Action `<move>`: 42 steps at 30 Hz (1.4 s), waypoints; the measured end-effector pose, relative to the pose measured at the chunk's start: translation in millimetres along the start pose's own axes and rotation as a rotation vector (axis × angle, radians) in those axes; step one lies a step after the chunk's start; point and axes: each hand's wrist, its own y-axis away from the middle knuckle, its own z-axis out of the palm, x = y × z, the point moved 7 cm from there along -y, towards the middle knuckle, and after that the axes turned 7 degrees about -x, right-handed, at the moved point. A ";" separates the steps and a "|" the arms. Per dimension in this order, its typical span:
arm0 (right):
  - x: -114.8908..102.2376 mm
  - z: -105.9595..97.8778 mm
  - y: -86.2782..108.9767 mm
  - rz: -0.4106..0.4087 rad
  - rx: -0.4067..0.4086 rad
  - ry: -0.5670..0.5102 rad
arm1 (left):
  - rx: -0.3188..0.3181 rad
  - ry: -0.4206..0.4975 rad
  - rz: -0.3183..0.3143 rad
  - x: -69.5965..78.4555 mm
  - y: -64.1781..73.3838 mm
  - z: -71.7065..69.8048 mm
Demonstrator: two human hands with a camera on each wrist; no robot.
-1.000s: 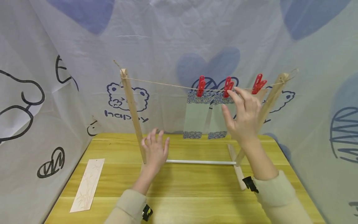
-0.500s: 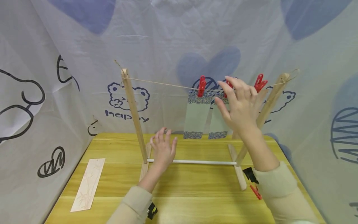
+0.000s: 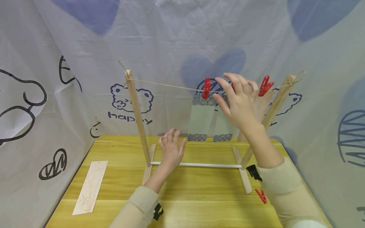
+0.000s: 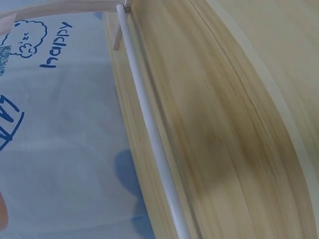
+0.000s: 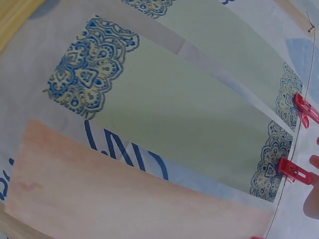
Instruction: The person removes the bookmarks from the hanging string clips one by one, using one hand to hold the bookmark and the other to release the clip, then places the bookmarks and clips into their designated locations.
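My right hand [image 3: 242, 104] is raised in front of the string [image 3: 168, 85], fingers loosely bent and spread, holding nothing. It covers most of the middle red clothespin [image 5: 296, 172], and its fingertips show beside that pin in the right wrist view. Another red clothespin [image 3: 206, 88] stands just left of the hand. These two pins hold pale green cards [image 3: 201, 120] with blue patterned bands. To the right, a red clothespin [image 3: 265, 86] holds a pinkish card [image 5: 139, 189], partly behind my hand. My left hand [image 3: 172, 150] hovers over the white rod [image 3: 211, 165], fingers loosely bent, nothing in it.
The string runs between a left wooden post [image 3: 137, 117] and a right wooden post [image 3: 276, 104]. A pale card with a bamboo drawing [image 3: 90, 186] lies on the table [image 3: 205, 202] at left. A loose red clothespin [image 3: 261, 196] lies near the right sleeve. Printed cloth [image 3: 171, 38] encloses the table.
My right hand has moved left along the string, now hiding more of the middle clothespin. My left hand has drifted right. The loose clothespin has come out from behind the right sleeve.
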 end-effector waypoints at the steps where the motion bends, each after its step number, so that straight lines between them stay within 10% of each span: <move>1: 0.3 0.7 -1.1 0.003 -0.019 0.011 | -0.002 0.003 0.002 1.0 -0.8 0.5; 42: -2.7 15.4 -29.7 0.017 -0.247 0.119 | 0.007 0.057 0.080 17.7 -11.9 16.8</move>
